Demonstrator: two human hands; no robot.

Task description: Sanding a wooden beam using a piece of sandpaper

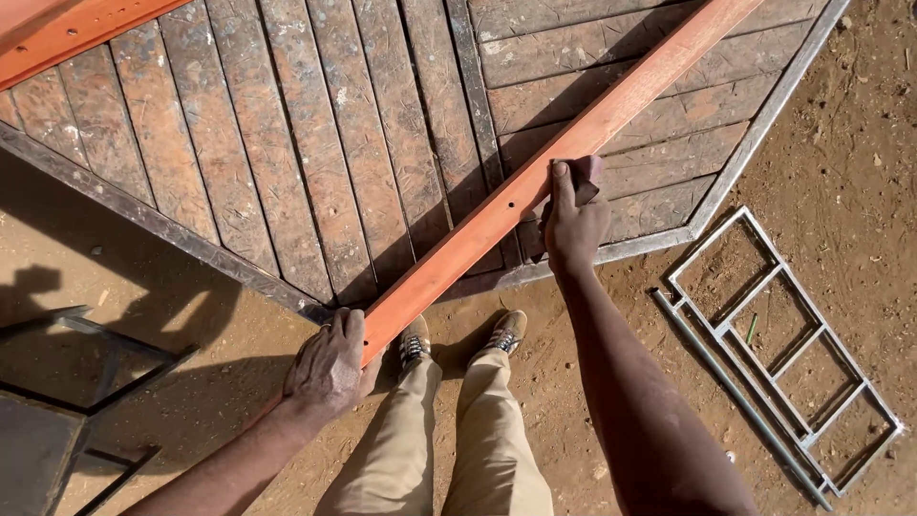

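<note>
A long reddish-orange wooden plank (535, 186) lies at a slant across a weathered slatted wooden worktop (315, 143) framed in metal strips, its near end jutting past the worktop's edge toward the person. Small dark holes show along its face.

The left hand (330, 368) wraps that near end, fingers curled shut around the wood from below and thumb over the top, so the plank is steadied where it overhangs. The right hand (573, 220) sits farther up, pressing a small dark sanding pad (585, 175) flat against the plank's right edge; the fingers are closed down over the pad, the index finger stretched out along it.

The rubbing seems to go best with the pad kept flat to the edge and moved along the grain, with even pressure from the palm rather than the fingertips, and with the left hand's grip firm enough that the overhanging end does not twist or bounce. The holes could snag the pad, so a light pass over them seems wise.

Below, the person's tan trousers and shoes (506, 333) stand on bare dirt. A grey metal ladder-like frame (783, 354) lies on the ground to the right, a dark metal frame (86, 382) to the left, and another orange plank (67, 38) crosses the worktop's far corner.
</note>
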